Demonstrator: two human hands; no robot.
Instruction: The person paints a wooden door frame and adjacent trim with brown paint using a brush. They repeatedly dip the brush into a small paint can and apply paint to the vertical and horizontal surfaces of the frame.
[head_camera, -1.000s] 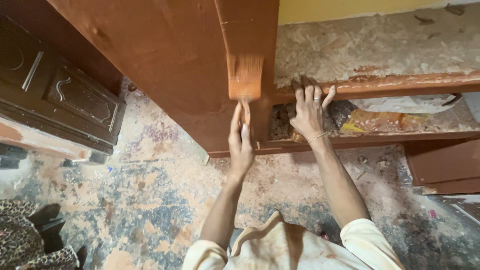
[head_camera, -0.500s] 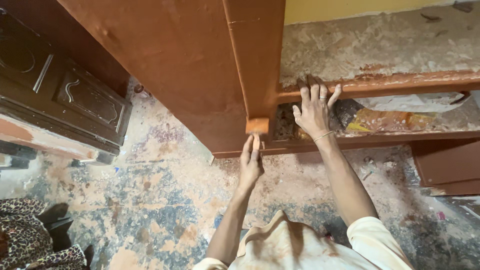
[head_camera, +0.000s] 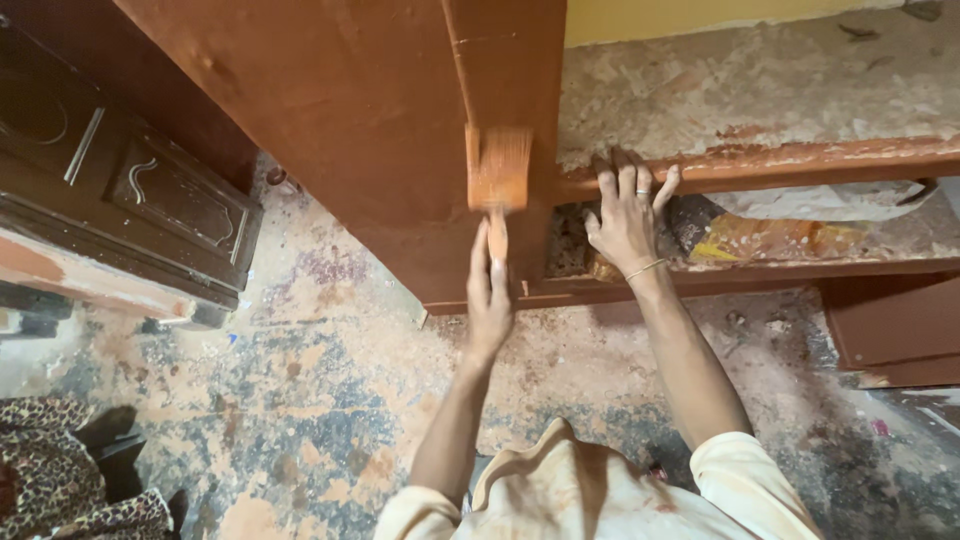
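My left hand (head_camera: 490, 295) is closed around the handle of a flat paintbrush (head_camera: 498, 170) with orange-brown bristles. The bristles press against the upright edge of a red-brown wooden panel (head_camera: 350, 110), just above my fingers. My right hand (head_camera: 625, 215) lies palm down with fingers spread on a horizontal wooden rail (head_camera: 800, 160) to the right of that panel. It wears a ring and a thin bracelet and holds nothing.
A dark carved wooden door panel (head_camera: 120, 200) lies at the left. The floor (head_camera: 300, 400) is stained with paint. A second rail (head_camera: 760, 275) runs below the first, with crumpled sheeting (head_camera: 830, 205) between them. Leopard-print cloth (head_camera: 50, 480) shows at bottom left.
The brush went down to the panel's lower edge and has come back up along it. My right hand has stayed on the rail.
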